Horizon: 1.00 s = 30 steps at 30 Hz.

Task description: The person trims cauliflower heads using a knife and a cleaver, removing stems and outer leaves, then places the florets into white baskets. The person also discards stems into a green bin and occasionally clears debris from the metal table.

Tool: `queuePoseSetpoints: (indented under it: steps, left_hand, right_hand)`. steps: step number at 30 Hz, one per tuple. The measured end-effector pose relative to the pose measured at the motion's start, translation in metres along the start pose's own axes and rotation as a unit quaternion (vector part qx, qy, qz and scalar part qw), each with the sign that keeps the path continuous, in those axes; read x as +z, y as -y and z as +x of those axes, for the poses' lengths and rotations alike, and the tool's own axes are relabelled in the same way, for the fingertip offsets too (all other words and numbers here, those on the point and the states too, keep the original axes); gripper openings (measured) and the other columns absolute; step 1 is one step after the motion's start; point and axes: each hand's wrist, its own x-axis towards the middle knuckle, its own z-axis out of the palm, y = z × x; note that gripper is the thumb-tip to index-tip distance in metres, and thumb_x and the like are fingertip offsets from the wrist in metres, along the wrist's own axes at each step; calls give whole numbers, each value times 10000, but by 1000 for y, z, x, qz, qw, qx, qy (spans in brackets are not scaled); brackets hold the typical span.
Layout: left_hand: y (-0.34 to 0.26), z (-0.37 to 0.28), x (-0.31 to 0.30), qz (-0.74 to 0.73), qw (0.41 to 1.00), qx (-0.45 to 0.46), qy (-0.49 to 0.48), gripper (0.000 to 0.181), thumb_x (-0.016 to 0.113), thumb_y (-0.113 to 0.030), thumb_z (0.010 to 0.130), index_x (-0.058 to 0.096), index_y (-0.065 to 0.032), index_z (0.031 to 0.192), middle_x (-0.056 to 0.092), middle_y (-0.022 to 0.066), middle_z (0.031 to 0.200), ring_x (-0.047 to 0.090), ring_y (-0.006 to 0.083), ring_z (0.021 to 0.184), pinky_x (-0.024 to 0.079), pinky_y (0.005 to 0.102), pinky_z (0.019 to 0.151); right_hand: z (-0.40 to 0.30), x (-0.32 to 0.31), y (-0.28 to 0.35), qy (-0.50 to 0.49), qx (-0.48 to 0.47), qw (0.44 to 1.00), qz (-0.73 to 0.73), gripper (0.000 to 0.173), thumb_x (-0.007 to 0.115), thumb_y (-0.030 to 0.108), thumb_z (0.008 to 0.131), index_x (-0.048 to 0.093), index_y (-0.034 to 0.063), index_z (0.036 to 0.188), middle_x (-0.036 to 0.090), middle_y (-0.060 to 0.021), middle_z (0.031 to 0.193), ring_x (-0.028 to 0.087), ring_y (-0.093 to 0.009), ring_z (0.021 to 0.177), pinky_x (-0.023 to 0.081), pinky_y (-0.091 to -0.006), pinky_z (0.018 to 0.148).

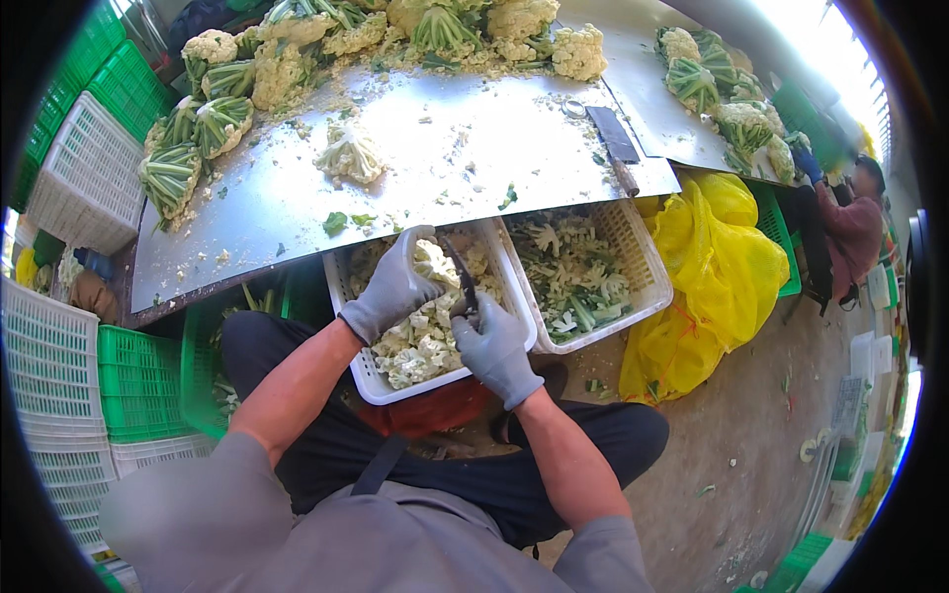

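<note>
My left hand point(394, 285), in a grey glove, holds a piece of cauliflower point(434, 261) above a white plastic crate. My right hand point(497, 345), gloved too, grips a knife point(464, 273) with a dark blade that points up beside the piece. Cut florets point(419, 352) fill much of the white crate point(417, 393) below both hands. Touching it on the right is a second crate point(652, 300) with leaves, stalks and trimmings. On the metal tabletop point(437, 159) beyond my hands lies a trimmed cauliflower head point(351, 153).
Whole cauliflowers point(445, 33) line the table's far side. A cleaver point(614, 137) rests near its right corner. Yellow mesh sacks point(700, 289) stand right of the crates. Stacked crates point(52, 356) rise on the left. A co-worker point(852, 215) is at the far right.
</note>
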Motion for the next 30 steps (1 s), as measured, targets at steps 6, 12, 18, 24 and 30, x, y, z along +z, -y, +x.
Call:
queuePoseSetpoints:
  steps: [6,12,18,24,30]
  left_hand:
    - [-2,-6,-21,40,998,52,20,677,829,-44,701,524,-53,1305,600,77,1167,584,163,1095,482,318,979]
    - [-24,3,-47,26,987,16,160,676,725,-37,678,562,24,1331,653,115,1219,618,198,1112,468,327,1033]
    - [-8,4,-47,-94,978,-19,185,1021,833,-144,675,349,47,1554,581,157,1413,532,202,1330,410,337,1131]
    - [-1,-1,-39,-149,974,-48,166,1183,835,-207,645,205,39,1616,471,200,1551,408,276,1482,300,367,1222]
    - [33,-7,-13,-171,982,-32,77,1110,732,-93,674,175,25,1628,392,213,1604,330,304,1533,296,385,1235]
  right_hand:
    - [0,16,4,37,-42,998,-21,138,632,93,880,635,32,1004,670,-203,923,666,-402,863,532,-465,756]
    - [8,-1,-1,61,-107,986,-117,104,615,57,850,628,46,953,662,-185,924,655,-405,890,527,-486,771]
    - [11,-2,-2,95,-89,983,-132,102,599,49,843,640,36,935,671,-207,911,659,-415,894,528,-495,798]
    - [18,7,-16,117,-47,979,-159,147,601,82,836,656,13,953,681,-244,908,665,-443,897,525,-513,828]
    - [23,16,-19,164,167,970,70,145,597,76,856,633,-15,962,669,-147,779,668,-290,682,523,-416,634]
